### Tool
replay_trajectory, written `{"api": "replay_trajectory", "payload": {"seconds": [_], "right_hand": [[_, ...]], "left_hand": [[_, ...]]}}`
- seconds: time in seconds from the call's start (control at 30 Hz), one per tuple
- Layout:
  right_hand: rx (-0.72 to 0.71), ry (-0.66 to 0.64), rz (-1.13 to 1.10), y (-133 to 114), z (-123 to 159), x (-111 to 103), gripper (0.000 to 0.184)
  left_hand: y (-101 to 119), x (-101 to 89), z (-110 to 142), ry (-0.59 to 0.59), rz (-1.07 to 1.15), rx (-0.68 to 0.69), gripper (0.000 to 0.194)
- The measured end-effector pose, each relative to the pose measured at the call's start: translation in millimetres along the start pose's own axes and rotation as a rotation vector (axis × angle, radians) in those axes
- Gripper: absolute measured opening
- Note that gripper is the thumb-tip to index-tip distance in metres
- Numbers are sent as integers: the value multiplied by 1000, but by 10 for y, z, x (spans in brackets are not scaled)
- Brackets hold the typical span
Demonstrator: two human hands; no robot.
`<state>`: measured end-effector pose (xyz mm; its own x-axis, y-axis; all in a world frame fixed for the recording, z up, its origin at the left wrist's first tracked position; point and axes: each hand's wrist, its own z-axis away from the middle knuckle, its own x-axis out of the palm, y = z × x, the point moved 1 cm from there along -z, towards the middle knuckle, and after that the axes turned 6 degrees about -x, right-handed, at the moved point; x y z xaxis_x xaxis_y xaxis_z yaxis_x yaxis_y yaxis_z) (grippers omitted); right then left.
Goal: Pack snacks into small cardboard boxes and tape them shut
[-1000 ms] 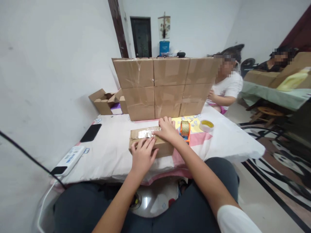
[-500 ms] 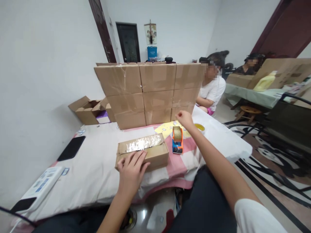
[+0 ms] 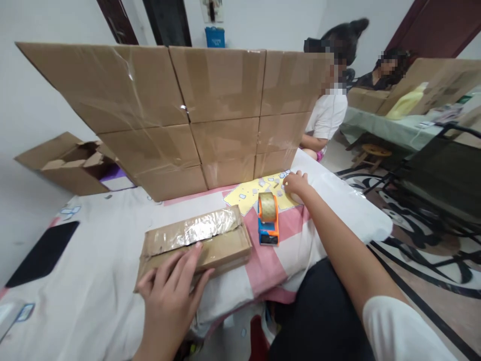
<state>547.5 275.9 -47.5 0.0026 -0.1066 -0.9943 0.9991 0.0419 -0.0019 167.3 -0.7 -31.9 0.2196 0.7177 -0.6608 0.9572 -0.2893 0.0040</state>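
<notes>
A flat cardboard box (image 3: 195, 240) with shiny tape along its top lies on the cloth-covered table (image 3: 93, 281) in front of me. My left hand (image 3: 171, 296) rests flat on the box's near edge, fingers stretched out. My right hand (image 3: 296, 184) reaches far right to a yellow sheet (image 3: 250, 194) strewn with several small white pieces; its fingers are curled down onto them, and I cannot make out what they pinch. An orange-and-blue tape dispenser (image 3: 268, 224) stands between the box and that hand.
A wall of stacked sealed cartons (image 3: 188, 115) stands at the back of the table. An open carton (image 3: 71, 163) sits at the left, a black phone (image 3: 43, 253) lies near the left edge. A seated person (image 3: 326, 118) is at the far right corner, another person behind.
My right hand left the taped box and reached right, past the tape dispenser, down onto the yellow sheet. My head moved closer and lower. The left hand stayed on the box.
</notes>
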Motion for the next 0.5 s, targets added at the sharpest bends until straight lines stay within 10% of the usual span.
{"api": "replay_trajectory", "payload": {"seconds": [0.5], "right_hand": [[39,-89,89,12,-46,70,25]], "left_hand": [[15,-9,18,-1,-7,-34,61]]}}
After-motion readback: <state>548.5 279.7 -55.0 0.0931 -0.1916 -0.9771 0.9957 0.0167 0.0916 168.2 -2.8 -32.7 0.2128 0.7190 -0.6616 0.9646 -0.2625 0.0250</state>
